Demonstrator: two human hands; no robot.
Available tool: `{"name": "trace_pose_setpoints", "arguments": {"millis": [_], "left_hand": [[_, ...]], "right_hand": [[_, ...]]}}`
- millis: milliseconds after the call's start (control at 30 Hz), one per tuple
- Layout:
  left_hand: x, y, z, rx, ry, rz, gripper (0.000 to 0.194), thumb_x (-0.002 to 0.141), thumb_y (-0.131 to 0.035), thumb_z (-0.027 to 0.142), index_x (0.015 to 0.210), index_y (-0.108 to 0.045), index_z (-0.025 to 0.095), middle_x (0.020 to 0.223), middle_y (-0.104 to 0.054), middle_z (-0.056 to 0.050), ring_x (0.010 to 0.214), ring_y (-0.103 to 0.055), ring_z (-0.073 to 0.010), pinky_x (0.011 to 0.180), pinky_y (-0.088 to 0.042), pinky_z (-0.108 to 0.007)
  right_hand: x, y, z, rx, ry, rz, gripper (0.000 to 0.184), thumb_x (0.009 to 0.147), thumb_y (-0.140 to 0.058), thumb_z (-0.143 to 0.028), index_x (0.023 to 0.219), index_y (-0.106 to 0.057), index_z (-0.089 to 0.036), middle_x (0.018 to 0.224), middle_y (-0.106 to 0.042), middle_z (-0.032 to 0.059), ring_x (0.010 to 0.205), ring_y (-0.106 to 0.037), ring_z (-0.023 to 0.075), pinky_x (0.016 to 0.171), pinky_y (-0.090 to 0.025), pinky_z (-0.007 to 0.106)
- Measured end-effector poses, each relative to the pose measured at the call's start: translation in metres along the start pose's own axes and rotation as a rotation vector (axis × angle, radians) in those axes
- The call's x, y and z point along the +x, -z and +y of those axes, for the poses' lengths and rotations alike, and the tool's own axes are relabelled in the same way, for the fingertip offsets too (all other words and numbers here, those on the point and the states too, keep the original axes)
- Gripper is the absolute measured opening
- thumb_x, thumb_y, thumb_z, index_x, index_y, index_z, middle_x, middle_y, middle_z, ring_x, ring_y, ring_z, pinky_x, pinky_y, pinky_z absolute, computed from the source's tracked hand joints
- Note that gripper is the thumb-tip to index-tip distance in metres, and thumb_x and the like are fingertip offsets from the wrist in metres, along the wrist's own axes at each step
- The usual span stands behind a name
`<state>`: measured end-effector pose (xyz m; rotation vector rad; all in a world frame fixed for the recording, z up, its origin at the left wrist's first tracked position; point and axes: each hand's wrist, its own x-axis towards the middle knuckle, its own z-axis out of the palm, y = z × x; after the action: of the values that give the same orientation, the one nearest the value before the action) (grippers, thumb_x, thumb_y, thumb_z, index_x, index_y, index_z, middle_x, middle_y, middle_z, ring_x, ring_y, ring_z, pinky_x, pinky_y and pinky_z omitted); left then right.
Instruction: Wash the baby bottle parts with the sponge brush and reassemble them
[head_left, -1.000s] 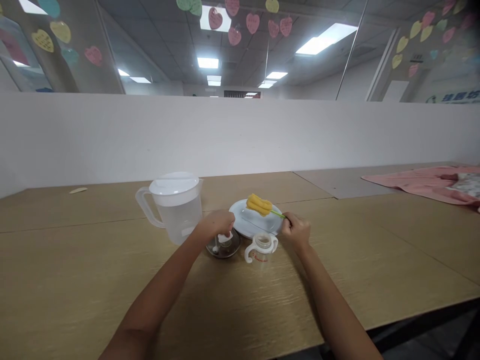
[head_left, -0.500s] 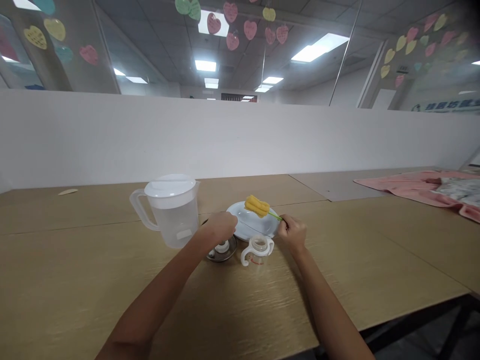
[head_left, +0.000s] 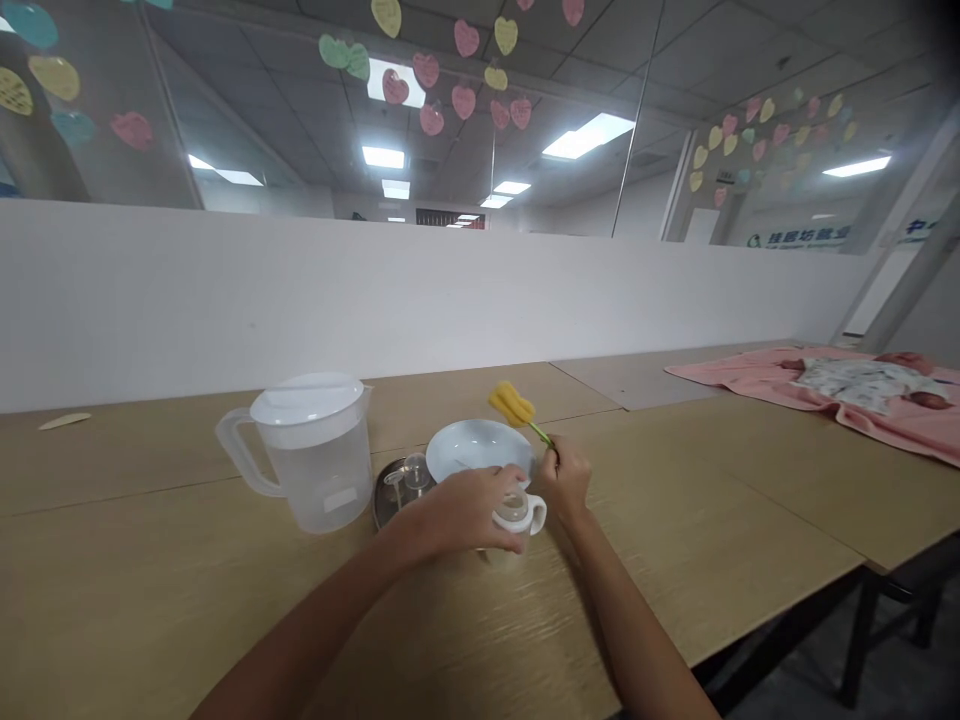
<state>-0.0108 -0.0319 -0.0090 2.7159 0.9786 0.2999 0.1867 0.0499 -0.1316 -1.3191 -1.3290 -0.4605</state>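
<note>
My left hand (head_left: pixel 476 508) is wrapped around the baby bottle (head_left: pixel 517 510), a clear bottle with a white two-handled collar and an uncovered mouth; one handle is hidden behind my fingers. In my right hand (head_left: pixel 566 475) is the green stick of a bottle brush (head_left: pixel 513 403) with a yellow sponge head, held up over the right rim of a white bowl (head_left: pixel 480 440). Left of the bowl, a metal tray (head_left: pixel 384 500) carries a clear cap and small white bottle parts, partly covered by my left wrist.
A lidded plastic pitcher (head_left: pixel 319 455) stands at the left. Toward the far right a pink blanket (head_left: pixel 727 375) lies under a baby-like figure in patterned clothing (head_left: pixel 855 383). A white partition wall (head_left: pixel 450 300) runs behind the wooden table (head_left: pixel 720 500).
My left hand has moved from over the metal tray onto the baby bottle. The brush stays in my right hand, its head tilted up more. The view has turned right.
</note>
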Motion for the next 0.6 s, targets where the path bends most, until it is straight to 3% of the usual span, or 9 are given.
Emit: {"name": "trace_pose_setpoints", "arguments": {"millis": [133, 267, 400, 600], "left_hand": [[-0.004, 0.03, -0.005, -0.239, 0.027, 0.207, 0.054, 0.062, -0.074, 0.046, 0.107, -0.055, 0.023, 0.104, -0.063, 0.0, 0.092, -0.059, -0.0205, 0.078, -0.045, -0.028], [0.001, 0.038, -0.022, -0.346, 0.105, 0.465, 0.052, 0.062, -0.075, 0.041, 0.105, -0.054, 0.022, 0.105, -0.062, -0.001, 0.094, -0.059, -0.0188, 0.082, -0.046, -0.029], [0.009, 0.031, -0.047, -0.222, 0.144, 0.677, 0.05, 0.058, -0.078, 0.027, 0.101, -0.054, 0.021, 0.107, -0.059, -0.003, 0.101, -0.055, -0.022, 0.087, -0.046, -0.034], [0.009, 0.029, -0.068, 0.067, 0.155, 0.772, 0.04, 0.066, -0.066, 0.014, 0.104, -0.055, 0.022, 0.102, -0.052, -0.003, 0.098, -0.053, -0.0208, 0.082, -0.047, -0.032]], "right_hand": [[0.003, 0.001, -0.006, 0.075, -0.088, 0.046, 0.03, 0.082, -0.028, -0.02, 0.09, -0.057, -0.015, 0.075, -0.061, 0.006, 0.07, -0.054, 0.017, 0.065, -0.041, 0.027], [0.003, 0.003, -0.012, 0.11, -0.116, 0.065, 0.034, 0.088, -0.028, -0.023, 0.102, -0.057, -0.014, 0.081, -0.063, 0.0073, 0.07, -0.058, 0.0158, 0.066, -0.042, 0.026], [-0.001, 0.005, -0.016, 0.066, 0.041, 0.085, 0.034, 0.089, -0.034, -0.025, 0.11, -0.058, -0.014, 0.084, -0.067, 0.0097, 0.067, -0.06, 0.0145, 0.063, -0.043, 0.024], [-0.004, 0.011, -0.021, 0.04, 0.332, 0.103, 0.023, 0.084, -0.042, -0.018, 0.081, -0.065, -0.017, 0.058, -0.061, 0.0021, 0.051, -0.054, 0.0114, 0.053, -0.036, 0.023]]}}
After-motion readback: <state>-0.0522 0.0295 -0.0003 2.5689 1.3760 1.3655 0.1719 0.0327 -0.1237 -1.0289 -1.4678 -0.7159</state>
